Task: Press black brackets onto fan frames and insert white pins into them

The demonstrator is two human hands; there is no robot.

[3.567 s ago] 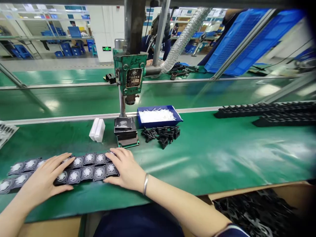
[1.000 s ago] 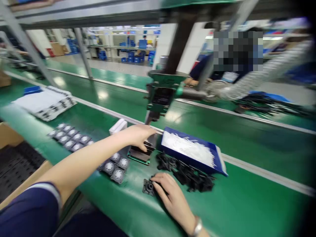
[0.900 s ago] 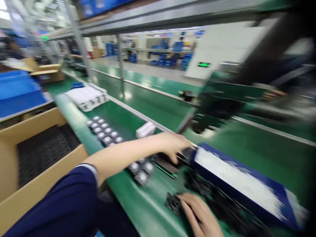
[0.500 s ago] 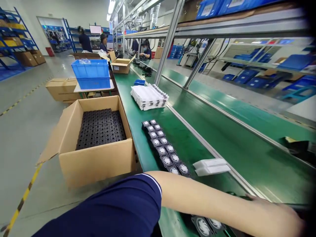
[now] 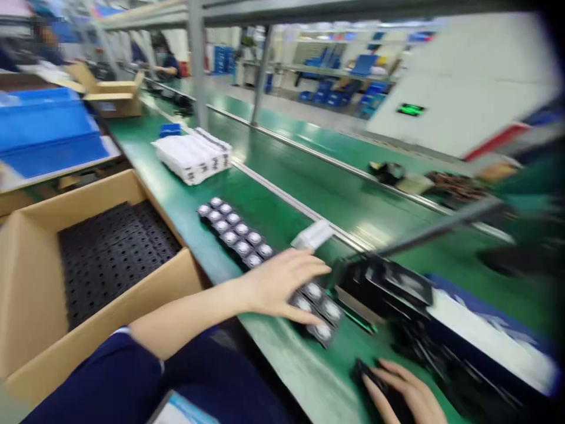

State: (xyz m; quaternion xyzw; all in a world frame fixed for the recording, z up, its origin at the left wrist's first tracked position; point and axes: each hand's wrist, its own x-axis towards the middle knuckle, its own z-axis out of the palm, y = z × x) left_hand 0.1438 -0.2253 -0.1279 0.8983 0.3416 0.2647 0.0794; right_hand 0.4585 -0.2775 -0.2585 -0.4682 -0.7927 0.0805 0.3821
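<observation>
My left hand (image 5: 286, 285), fingers spread, is over a double row of small square black parts (image 5: 242, 247) with round white pinwheel-like faces, which look like fans. The hand hides part of the row; whether it touches them I cannot tell. Lower right, my right hand (image 5: 412, 391) has its fingers curled round a dark object (image 5: 364, 374), blurred and partly hidden. Between the hands lies a thin green tool-like stick (image 5: 357, 315). A small white block-shaped piece (image 5: 313, 235) rests just beyond my left hand.
An open carton (image 5: 176, 282) of black parts stands at left, with a blue bin (image 5: 48, 129) behind it. A white stack (image 5: 192, 156) sits further up the green bench (image 5: 273, 182). Black equipment with cables (image 5: 388, 282) is at right. People work in the background.
The view has swung right. My left arm, stretched across to the right before, has drawn back so the hand is over the fan-like parts. My right hand and the dark object now show.
</observation>
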